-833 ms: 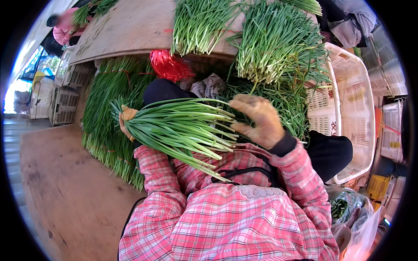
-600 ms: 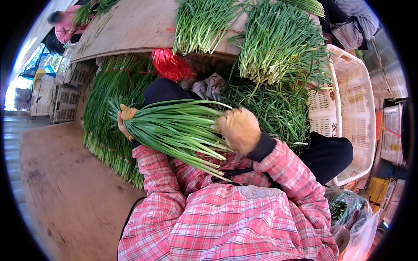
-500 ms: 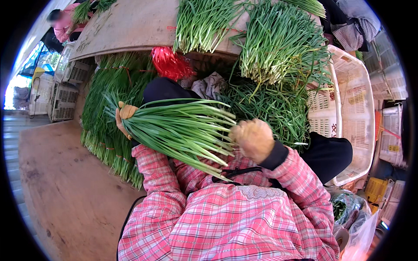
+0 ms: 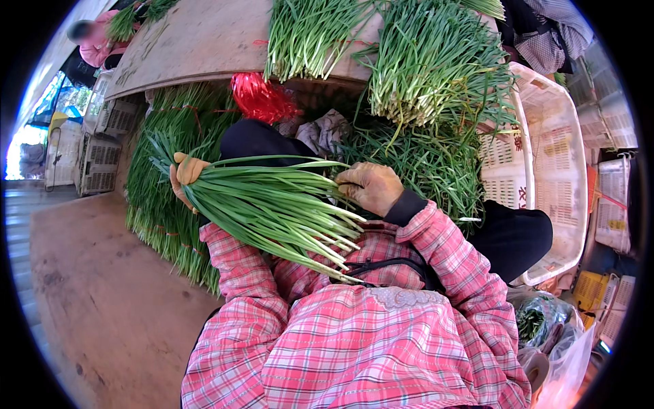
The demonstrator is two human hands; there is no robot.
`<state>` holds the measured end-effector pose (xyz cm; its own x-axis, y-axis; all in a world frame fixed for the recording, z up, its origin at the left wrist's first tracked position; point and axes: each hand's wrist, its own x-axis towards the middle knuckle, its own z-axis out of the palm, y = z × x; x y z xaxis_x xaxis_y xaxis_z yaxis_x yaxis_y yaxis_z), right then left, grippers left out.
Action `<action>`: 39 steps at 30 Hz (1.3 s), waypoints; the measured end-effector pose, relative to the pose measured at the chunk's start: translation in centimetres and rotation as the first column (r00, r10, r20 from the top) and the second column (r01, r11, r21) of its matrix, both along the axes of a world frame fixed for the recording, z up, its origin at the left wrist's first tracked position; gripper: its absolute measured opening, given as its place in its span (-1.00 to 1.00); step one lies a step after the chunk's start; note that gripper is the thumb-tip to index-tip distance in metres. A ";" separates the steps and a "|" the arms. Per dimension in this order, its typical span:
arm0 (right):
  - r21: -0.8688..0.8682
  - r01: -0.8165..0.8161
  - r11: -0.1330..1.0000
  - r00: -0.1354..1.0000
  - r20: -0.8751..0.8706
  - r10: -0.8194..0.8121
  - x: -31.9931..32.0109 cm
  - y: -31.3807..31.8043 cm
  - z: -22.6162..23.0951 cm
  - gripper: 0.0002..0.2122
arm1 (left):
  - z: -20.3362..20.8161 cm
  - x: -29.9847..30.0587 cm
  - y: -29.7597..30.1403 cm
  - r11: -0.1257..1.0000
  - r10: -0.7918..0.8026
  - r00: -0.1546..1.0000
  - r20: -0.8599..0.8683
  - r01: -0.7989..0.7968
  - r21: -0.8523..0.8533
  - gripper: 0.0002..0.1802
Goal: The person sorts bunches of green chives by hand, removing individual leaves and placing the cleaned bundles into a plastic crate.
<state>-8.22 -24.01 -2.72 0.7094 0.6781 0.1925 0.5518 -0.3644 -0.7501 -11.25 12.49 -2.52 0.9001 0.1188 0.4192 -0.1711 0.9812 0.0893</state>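
Observation:
My left hand (image 4: 187, 178), in a tan glove, is wrapped round the leafy end of a bunch of garlic chives (image 4: 276, 201). The bunch lies sideways above my lap, its pale stem ends fanned out to the right. At the upper edge of those ends is my right hand (image 4: 372, 187), gloved too, with fingers pinched on the stems of the bunch. Its fingertips are partly hidden among the stalks. Beyond my hands, loose green leaves (image 4: 422, 170) are heaped under a large pile of chives (image 4: 436, 61) on the wooden board (image 4: 197, 48).
Tied bundles of chives (image 4: 170, 225) stand at my left, beside a brown board (image 4: 102, 286). Red plastic strips (image 4: 262, 97) hang at the board's edge. A white plastic crate (image 4: 558, 177) stands on the right, near plastic bags (image 4: 545, 327). Another person (image 4: 102, 41) is at far left.
My right hand has moved left and slightly up, from just beyond the stem ends onto the upper stems. My left hand keeps its hold on the bunch.

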 end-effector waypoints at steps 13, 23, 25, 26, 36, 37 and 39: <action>-0.381 0.226 0.897 0.959 0.250 -0.136 -2.0 -9.9 0.0 -0.81 | -2.7 -0.9 1.7 0.999 -0.036 0.999 0.019 0.035 0.028 -0.49; -0.134 -0.040 0.990 0.995 0.087 0.052 -0.9 1.0 -0.7 -0.85 | -1.3 -1.3 1.4 0.997 0.079 0.982 -0.174 -0.079 0.006 -0.63; -0.264 -0.042 0.964 0.988 0.133 0.079 -1.4 -0.3 -0.1 -0.89 | -1.3 -1.4 2.1 0.995 0.052 0.986 -0.157 -0.037 0.097 -0.67; -0.203 -0.023 0.979 0.980 0.189 0.062 -1.7 -1.7 1.0 -0.90 | -1.4 -1.3 2.2 0.991 0.031 0.988 -0.149 -0.010 0.137 -0.69; 0.178 0.052 0.983 0.993 0.094 -0.070 -3.6 -4.6 5.9 -0.83 | -0.2 -1.0 0.5 0.999 0.027 0.987 -0.156 -0.023 0.033 -0.71; 0.128 0.051 0.990 0.993 0.101 -0.064 -4.0 -2.7 5.6 -0.85 | 0.1 -1.2 0.5 1.000 0.010 0.987 -0.158 -0.006 0.026 -0.71; 0.052 -0.059 0.997 0.996 0.064 0.055 -4.5 -0.8 4.2 -0.85 | 0.6 -1.2 -0.1 1.000 0.019 0.987 -0.159 -0.018 0.008 -0.71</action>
